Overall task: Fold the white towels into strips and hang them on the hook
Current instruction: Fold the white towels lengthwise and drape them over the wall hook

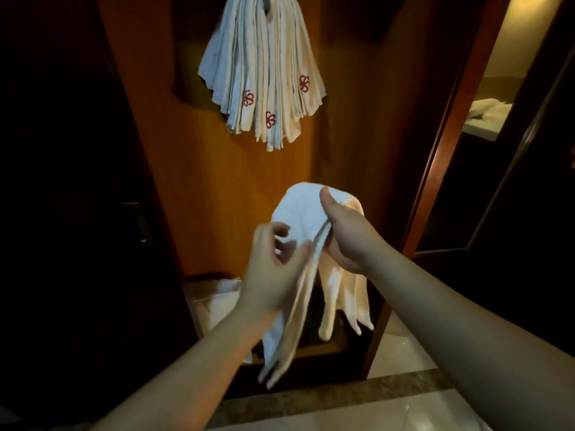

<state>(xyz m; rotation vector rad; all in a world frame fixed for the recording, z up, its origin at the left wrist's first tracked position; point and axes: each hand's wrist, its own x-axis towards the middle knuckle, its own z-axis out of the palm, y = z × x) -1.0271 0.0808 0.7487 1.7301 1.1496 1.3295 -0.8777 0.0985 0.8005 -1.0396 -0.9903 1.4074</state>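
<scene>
Wood panelling [217, 188] backs the hook, already loaded with hung towels [264, 76]. My right hand [345, 231] grips a white towel [298, 209] at its fold; my left hand [273, 269] pinches its hanging edge. I judge folding unfinished: next, narrow the strip.

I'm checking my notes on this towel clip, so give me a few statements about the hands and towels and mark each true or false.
1. The right hand grips the towel draped over it. True.
2. The hook holds no towels. False: a bunch of hung towels fans out from it.
3. The hung towels carry red logos. True.
4. The left hand hangs idle at the person's side. False: it is raised, fingers at the towel's hanging edge.
</scene>
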